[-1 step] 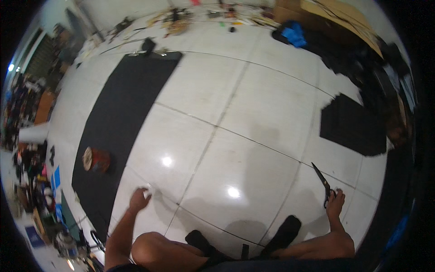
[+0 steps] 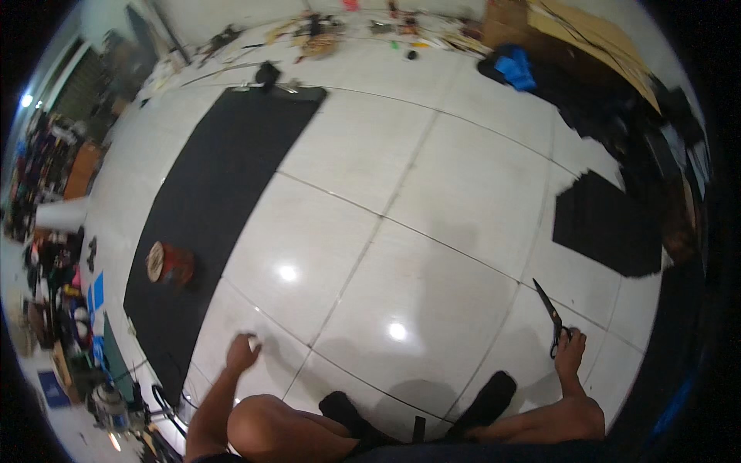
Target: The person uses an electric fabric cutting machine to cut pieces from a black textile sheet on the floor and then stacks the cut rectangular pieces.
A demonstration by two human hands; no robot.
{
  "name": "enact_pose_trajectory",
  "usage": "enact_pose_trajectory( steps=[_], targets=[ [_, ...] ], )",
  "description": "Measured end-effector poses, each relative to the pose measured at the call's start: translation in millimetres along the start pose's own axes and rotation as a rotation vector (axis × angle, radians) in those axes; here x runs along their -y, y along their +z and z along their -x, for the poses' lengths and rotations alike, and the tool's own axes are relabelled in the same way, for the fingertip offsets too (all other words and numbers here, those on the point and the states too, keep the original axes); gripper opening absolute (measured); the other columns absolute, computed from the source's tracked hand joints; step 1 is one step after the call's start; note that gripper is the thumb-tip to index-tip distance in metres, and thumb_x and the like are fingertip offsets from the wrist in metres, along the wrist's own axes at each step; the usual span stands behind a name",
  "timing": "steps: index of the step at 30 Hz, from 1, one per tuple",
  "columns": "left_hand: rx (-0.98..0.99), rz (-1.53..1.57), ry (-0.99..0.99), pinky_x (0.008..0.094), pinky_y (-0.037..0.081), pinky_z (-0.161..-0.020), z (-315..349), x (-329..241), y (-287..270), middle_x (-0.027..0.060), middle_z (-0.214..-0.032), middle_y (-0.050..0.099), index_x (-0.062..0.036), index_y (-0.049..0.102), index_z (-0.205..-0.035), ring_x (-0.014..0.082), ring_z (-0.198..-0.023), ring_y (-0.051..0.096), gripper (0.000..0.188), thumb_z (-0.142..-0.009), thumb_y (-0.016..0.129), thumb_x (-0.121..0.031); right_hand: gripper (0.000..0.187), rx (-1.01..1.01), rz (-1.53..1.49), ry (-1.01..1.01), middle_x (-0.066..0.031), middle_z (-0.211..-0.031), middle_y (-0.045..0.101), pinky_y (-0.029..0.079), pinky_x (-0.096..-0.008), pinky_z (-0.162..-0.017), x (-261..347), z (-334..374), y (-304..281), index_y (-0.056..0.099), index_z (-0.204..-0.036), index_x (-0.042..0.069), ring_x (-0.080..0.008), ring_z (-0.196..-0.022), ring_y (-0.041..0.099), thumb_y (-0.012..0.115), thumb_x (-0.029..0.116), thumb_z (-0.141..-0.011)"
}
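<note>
My right hand (image 2: 570,351) is closed around the handles of large black scissors (image 2: 553,320). Their blades point away from me, low over or on the tiles; I cannot tell which. On the other side, my left hand (image 2: 244,353) hovers near the floor with its fingers loosely curled and a gap between thumb and forefinger. No object shows in it. To its left lies a long strip of black sheet material (image 2: 208,177), with a rusty reddish can (image 2: 171,264) standing on its near part. Metal clips (image 2: 287,86) sit along the strip's far end.
A black piece of sheet (image 2: 606,224) lies at the right, below a heap of dark material (image 2: 610,108) with a blue cloth (image 2: 515,68). Clutter lines the far wall and left side, including a white roll (image 2: 62,215). My feet (image 2: 486,401) rest on the white tiles.
The view has shifted slightly, so the floor things appear a little farther right. My left hand appears slightly lower and more curled. The right hand still grips the scissors.
</note>
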State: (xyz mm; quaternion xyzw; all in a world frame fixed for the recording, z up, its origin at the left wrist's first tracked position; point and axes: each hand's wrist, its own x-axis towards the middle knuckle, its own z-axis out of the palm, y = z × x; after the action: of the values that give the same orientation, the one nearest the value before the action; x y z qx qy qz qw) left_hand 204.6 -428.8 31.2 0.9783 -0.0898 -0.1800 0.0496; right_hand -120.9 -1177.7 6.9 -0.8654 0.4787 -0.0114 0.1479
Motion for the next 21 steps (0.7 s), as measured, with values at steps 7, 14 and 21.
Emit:
enact_pose_trajectory(
  steps=[7, 14, 21],
  targets=[
    [-0.251, 0.437, -0.479, 0.0500, 0.038, -0.104, 211.3, -66.8, 126.2, 0.0249, -0.136, 0.045, -0.0069, 0.057, -0.125, 0.0412, -0.120, 0.049, 0.053, -0.079, 0.071, -0.028, 0.053, 0.205, 0.178, -0.434, -0.0235, -0.119, 0.048, 0.040, -0.0465, -0.097, 81.0, 3.9, 17.5, 0.040, -0.137, -0.004, -0.0419, -0.108, 0.048, 0.057, 0.011, -0.088],
    [-0.306, 0.256, -0.719, 0.0542, 0.014, -0.116, 212.5, -114.6, 122.1, 0.0284, -0.151, 0.023, 0.0017, 0.037, -0.142, 0.0436, -0.143, 0.017, 0.070, -0.085, 0.061, -0.031, 0.073, 0.367, 0.047, -0.799, -0.0235, -0.112, 0.049, 0.038, -0.0480, -0.096, 100.8, 28.7, 16.7, 0.038, -0.137, -0.004, -0.0412, -0.108, 0.048, 0.066, 0.004, -0.070],
    [-0.218, 0.332, -0.660, 0.0528, 0.005, -0.117, 178.4, -117.1, 92.5, 0.0298, -0.153, 0.018, 0.0064, 0.027, -0.145, 0.0435, -0.145, 0.009, 0.073, -0.090, 0.049, -0.036, 0.063, 0.341, -0.461, -0.645, -0.0216, -0.112, 0.054, 0.041, -0.0462, -0.093, 85.6, 12.0, 47.2, 0.043, -0.132, -0.005, -0.0393, -0.103, 0.052, 0.066, 0.002, -0.073]
  ],
)
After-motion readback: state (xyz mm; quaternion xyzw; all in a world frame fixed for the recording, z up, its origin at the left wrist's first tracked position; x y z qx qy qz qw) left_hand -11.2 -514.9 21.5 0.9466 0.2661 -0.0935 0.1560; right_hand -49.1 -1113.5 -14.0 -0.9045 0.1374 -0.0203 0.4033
